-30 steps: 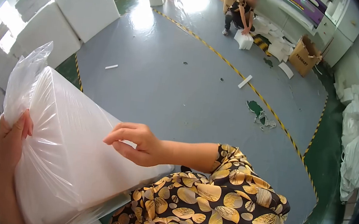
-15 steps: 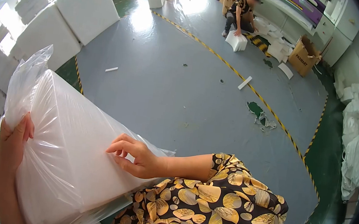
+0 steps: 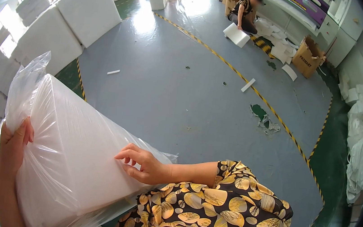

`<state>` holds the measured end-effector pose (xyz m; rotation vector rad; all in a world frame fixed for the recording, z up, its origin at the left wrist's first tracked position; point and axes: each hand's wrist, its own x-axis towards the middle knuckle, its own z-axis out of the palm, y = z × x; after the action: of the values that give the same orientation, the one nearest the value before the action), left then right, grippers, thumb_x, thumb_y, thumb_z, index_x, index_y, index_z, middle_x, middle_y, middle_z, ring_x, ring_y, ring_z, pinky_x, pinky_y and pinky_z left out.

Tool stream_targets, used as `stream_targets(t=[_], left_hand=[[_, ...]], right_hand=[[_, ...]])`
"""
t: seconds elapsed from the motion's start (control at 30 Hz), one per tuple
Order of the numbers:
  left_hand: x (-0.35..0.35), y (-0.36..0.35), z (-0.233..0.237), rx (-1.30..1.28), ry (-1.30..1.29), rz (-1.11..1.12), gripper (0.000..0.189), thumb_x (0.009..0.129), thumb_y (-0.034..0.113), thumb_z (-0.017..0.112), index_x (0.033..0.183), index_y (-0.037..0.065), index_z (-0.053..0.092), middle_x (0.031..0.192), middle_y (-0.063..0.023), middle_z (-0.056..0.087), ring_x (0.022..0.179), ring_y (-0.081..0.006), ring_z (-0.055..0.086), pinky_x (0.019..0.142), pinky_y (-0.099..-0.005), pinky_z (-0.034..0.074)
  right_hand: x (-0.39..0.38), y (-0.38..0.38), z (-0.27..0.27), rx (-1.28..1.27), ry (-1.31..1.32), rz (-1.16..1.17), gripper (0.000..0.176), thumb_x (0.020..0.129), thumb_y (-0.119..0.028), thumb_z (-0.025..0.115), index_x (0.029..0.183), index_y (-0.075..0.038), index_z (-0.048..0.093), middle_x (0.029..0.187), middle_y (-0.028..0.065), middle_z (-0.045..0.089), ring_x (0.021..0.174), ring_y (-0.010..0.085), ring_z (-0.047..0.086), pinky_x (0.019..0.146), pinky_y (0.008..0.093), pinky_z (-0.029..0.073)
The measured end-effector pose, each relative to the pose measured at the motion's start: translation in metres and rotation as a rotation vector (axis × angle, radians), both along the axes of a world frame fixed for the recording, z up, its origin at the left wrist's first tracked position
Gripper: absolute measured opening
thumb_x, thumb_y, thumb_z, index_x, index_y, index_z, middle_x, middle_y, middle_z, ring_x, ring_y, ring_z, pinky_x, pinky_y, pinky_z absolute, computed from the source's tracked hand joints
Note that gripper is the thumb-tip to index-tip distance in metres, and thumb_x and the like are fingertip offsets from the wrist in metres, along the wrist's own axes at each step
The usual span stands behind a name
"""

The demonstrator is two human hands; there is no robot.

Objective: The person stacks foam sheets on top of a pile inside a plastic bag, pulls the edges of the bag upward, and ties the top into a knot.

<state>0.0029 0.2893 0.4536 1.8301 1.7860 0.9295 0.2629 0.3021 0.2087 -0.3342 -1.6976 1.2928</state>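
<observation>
A large white foam block sits inside a clear plastic bag (image 3: 73,145) at the lower left. My left hand (image 3: 15,145) is closed round the gathered mouth of the bag, with loose film standing up above the fist. Creases fan out from that grip across the bag's end. Over the long side of the bag is my right hand (image 3: 143,164), its fingers curled but apart, fingertips right at the plastic. Nothing shows between those fingers.
White foam blocks (image 3: 90,9) stand along the left wall. Across the grey floor (image 3: 157,88) runs yellow-black tape. A crouching person (image 3: 243,13) handles a white piece (image 3: 236,35) near a cardboard box (image 3: 307,57). White sheeting (image 3: 358,149) lies at right.
My right hand has shifted slightly right and down along the bag. The left hand keeps its grip. Far off, the crouching person has tilted the white piece.
</observation>
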Motion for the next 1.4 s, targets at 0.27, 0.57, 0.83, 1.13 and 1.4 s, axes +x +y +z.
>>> stream_targets(t=[0.27,0.57,0.83,1.13,1.4], left_hand=[[-0.008,0.004,-0.008,-0.06,-0.076,0.079,0.035,0.098,0.025,0.047,0.067,0.01,0.047,0.056,0.002,0.039,0.055,-0.0076,0.04,0.058,-0.0216,0.034],[0.004,0.002,-0.006,-0.04,-0.051,0.114,0.032,0.098,0.024,0.047,0.07,0.008,0.048,0.056,0.0022,0.039,0.055,-0.0074,0.039,0.057,-0.0221,0.035],[0.007,-0.005,-0.007,0.153,-0.045,0.083,0.028,0.098,0.022,0.049,0.076,0.006,0.055,0.059,0.0038,0.042,0.055,-0.0048,0.039,0.054,-0.021,0.034],[0.015,0.033,0.009,0.264,0.0,-0.067,0.025,0.088,0.016,0.054,0.067,0.003,0.053,0.061,0.0051,0.045,0.059,-0.0045,0.039,0.051,-0.0255,0.032],[0.042,0.051,0.057,0.583,0.798,-0.102,0.023,0.089,0.02,0.049,0.09,0.004,0.065,0.097,-0.0125,0.058,0.099,-0.0248,0.046,0.091,-0.0362,0.036]], right_hand=[[0.006,-0.003,-0.017,-0.067,-0.092,-0.004,0.027,0.081,-0.001,0.052,0.107,-0.002,0.058,0.098,0.0099,0.055,0.079,0.0176,0.057,0.066,0.0274,0.051],[0.012,0.028,0.082,0.649,0.279,-0.086,0.021,0.082,-0.004,0.056,0.103,-0.001,0.059,0.093,0.0128,0.057,0.079,0.0254,0.057,0.068,0.0338,0.047],[-0.077,0.073,0.145,0.593,-0.009,-0.034,0.088,0.082,-0.057,0.056,0.13,0.013,0.035,0.134,0.0312,0.036,0.127,0.0414,0.033,0.107,0.0463,0.025],[-0.085,0.085,0.209,0.545,-0.535,0.181,0.111,0.069,-0.06,0.07,0.136,0.014,0.023,0.142,0.0319,0.028,0.135,0.0399,0.025,0.112,0.0366,0.022],[-0.1,0.096,0.239,0.332,-0.23,0.348,0.075,0.076,-0.033,0.076,0.131,-0.001,0.038,0.124,0.012,0.049,0.118,0.0209,0.045,0.099,0.0354,0.038]])
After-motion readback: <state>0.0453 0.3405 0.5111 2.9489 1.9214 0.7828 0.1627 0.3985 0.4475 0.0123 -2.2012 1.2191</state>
